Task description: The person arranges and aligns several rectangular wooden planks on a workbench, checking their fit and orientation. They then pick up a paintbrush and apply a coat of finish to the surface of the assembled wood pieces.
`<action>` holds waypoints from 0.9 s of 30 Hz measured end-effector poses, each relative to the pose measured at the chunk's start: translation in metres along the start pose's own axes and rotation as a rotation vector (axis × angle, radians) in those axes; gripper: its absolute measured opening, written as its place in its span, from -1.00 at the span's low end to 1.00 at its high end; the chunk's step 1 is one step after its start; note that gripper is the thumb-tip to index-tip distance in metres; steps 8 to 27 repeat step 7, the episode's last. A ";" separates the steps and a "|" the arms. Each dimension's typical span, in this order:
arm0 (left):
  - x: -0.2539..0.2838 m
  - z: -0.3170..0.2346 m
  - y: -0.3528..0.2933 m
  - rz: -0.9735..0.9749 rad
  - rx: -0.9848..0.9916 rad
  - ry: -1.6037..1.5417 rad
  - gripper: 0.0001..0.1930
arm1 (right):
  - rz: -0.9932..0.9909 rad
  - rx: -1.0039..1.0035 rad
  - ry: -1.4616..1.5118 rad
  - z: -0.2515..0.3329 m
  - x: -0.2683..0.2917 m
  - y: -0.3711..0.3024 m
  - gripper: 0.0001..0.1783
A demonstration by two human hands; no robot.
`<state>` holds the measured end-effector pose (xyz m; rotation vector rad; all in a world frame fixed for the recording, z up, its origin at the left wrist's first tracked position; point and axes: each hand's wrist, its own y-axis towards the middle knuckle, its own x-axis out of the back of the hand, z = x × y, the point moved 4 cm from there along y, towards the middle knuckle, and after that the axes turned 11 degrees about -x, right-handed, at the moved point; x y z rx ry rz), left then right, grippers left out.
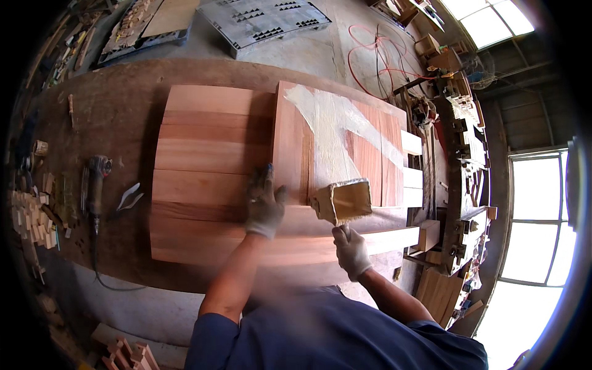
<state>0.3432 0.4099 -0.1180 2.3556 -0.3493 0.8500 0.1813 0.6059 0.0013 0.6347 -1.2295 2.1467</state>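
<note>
My right hand [351, 251], in a pale work glove, is closed round the short handle of a square, open-topped glue scoop [353, 202]. Dried, cream-coloured residue cakes the scoop's rim and sides. It is over the near part of a raised reddish wood panel [290, 132]. Wet, whitish glue [330, 132] lies on that panel in a broad band toward me and a slanting band to the right. My gloved left hand [266, 203] has its fingers stretched forward by the panel's left edge, over a lower panel of joined boards [206, 148]. It is slightly blurred and grips nothing visible.
A corded power tool [97, 185] and a pale, forked piece [129, 196] lie left on the brown worktable [117, 129]. Wood offcuts [34, 222] pile up at the far left. Clamping equipment [459, 179] stands right; a red hose [376, 46] coils on the floor beyond.
</note>
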 end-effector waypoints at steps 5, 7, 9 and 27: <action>0.002 0.004 -0.008 0.060 -0.003 -0.066 -0.40 | 0.029 0.304 -0.137 0.063 -0.008 0.080 -0.49; 0.004 0.002 -0.005 0.086 0.039 -0.077 -0.40 | 0.122 0.169 -0.106 0.096 -0.015 0.123 -0.50; 0.004 0.002 -0.005 0.086 0.039 -0.077 -0.40 | 0.122 0.169 -0.106 0.096 -0.015 0.123 -0.50; 0.004 0.002 -0.005 0.086 0.039 -0.077 -0.40 | 0.122 0.169 -0.106 0.096 -0.015 0.123 -0.50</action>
